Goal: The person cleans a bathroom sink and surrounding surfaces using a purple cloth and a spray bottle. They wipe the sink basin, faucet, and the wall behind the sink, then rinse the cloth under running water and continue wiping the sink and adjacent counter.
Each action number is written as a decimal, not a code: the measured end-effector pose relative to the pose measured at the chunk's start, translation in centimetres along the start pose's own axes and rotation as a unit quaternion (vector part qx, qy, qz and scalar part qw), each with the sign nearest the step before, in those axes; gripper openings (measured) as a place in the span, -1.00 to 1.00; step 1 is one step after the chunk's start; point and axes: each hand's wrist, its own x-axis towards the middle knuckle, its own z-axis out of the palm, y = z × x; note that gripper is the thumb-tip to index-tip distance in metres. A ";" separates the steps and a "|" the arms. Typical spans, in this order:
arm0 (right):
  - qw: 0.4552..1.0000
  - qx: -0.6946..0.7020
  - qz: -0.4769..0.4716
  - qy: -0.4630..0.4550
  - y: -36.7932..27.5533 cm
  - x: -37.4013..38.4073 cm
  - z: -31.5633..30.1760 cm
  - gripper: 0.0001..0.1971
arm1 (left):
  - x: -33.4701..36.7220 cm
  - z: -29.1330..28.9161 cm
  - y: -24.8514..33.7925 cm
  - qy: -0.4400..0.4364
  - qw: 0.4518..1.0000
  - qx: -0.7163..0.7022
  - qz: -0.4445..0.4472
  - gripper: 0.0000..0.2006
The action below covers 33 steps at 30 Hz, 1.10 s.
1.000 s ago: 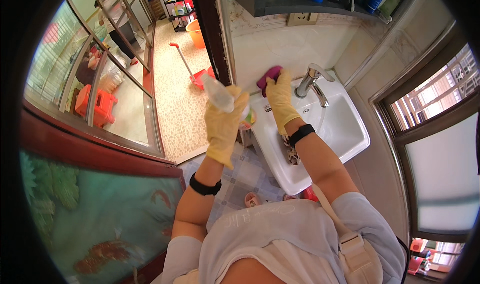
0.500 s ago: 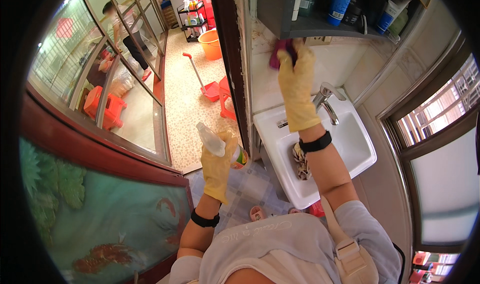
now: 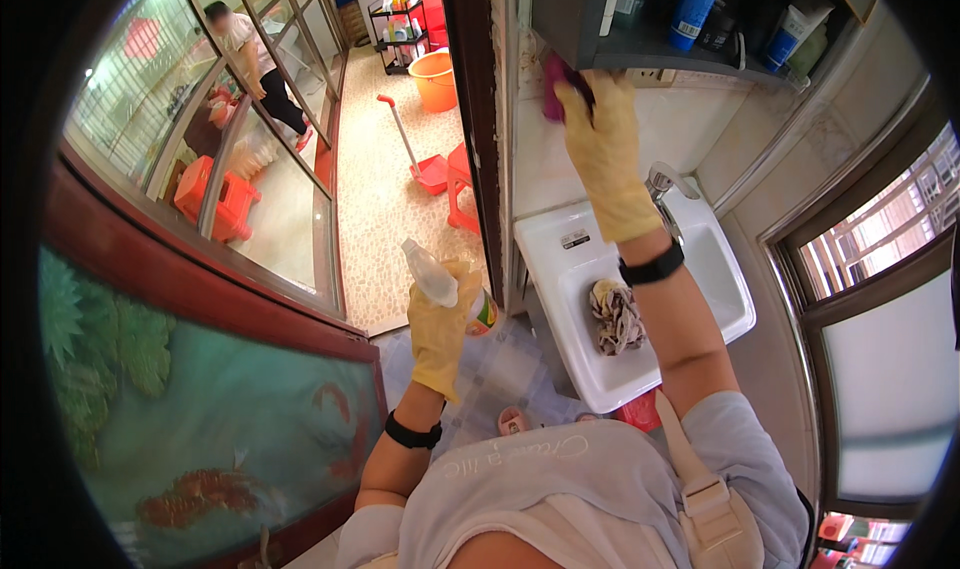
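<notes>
My left hand (image 3: 440, 334), in a yellow rubber glove, is closed around a spray bottle (image 3: 484, 315) with a whitish trigger head (image 3: 430, 275). It is held in front of my body, left of the sink. My right hand (image 3: 606, 154), gloved the same way, reaches up to the wall below the dark shelf cabinet. Its fingers grip a purple-magenta cloth (image 3: 553, 89) pressed on the white tile; the shelf's lower edge lies close to the fingertips. Beneath my right forearm is the white sink (image 3: 560, 269), with a crumpled patterned cloth (image 3: 617, 319) lying in its basin.
A chrome faucet (image 3: 668, 191) stands beside my right wrist. The dark cabinet (image 3: 570, 19) above holds tubes and jars. A door frame (image 3: 474, 89) rises left of the sink. Beyond it are a red dustpan (image 3: 431, 174), an orange bucket (image 3: 433, 81) and another person (image 3: 255, 59).
My right hand has shifted slightly right and up with the purple cloth, closer under the cabinet. The view has turned a little. My left hand keeps its hold on the spray bottle.
</notes>
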 end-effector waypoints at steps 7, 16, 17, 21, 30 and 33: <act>0.975 -0.082 0.056 -0.198 1.5 -8.9 1.4 -0.70 | -0.7 1.1 1.4 -0.026 0.999 -0.035 -0.003 -0.76; 0.898 -0.047 0.435 -0.041 6.2 -11.2 -0.6 -0.73 | -1.6 0.3 0.9 -0.026 1.000 0.002 -0.009 -0.75; 0.885 0.023 0.464 0.023 5.9 -8.8 -0.9 -0.71 | -2.0 -0.1 1.0 -0.018 1.000 0.001 -0.015 -0.74; 0.933 -0.117 0.306 0.145 8.2 -7.5 0.6 -0.66 | -2.3 -0.2 1.6 -0.031 0.999 -0.035 -0.021 -0.73; 0.818 -0.002 0.575 -0.013 10.2 -12.6 -0.7 -0.65 | -1.0 -0.5 2.3 -0.036 0.997 -0.070 -0.002 -0.72; 0.849 -0.187 0.483 0.104 11.5 -11.7 0.9 -0.74 | -1.1 0.0 2.9 -0.042 0.998 -0.047 0.003 -0.72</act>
